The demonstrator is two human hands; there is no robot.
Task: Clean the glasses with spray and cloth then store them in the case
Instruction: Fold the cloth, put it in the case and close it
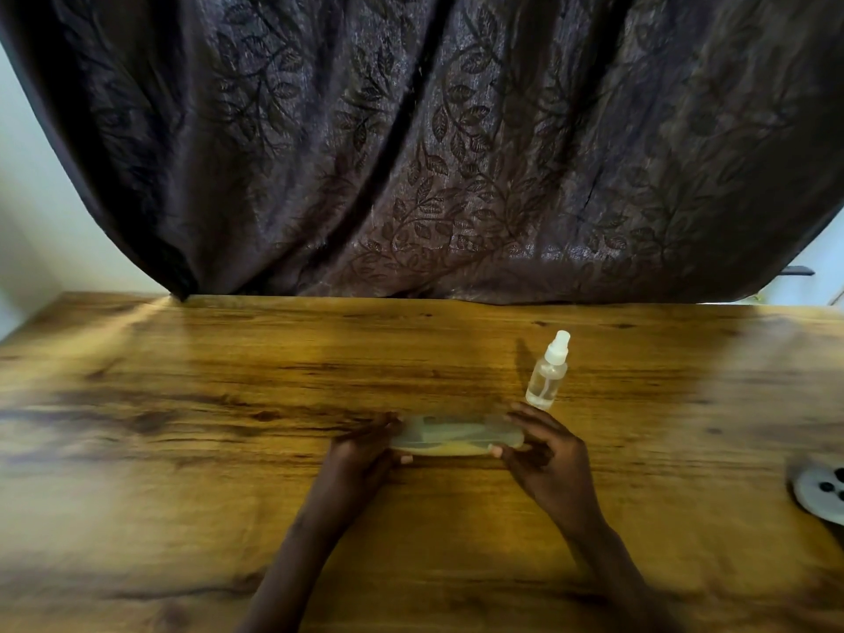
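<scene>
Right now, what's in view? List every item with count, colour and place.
case: one, translucent, lying on the table at centre, held at both ends
spray bottle: one, clear with white top, upright just behind the case's right end
table: one, brown wood, fills the lower half
curtain: one, dark with leaf pattern, behind the table
round object: one, white with dark spots, at the table's right edge, cut off
hands: two, left and right, gripping the case's ends

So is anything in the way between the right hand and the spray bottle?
Nothing visible. The spray bottle stands upright just beyond the right hand, with only bare table between. Both hands hold the translucent case.
</scene>
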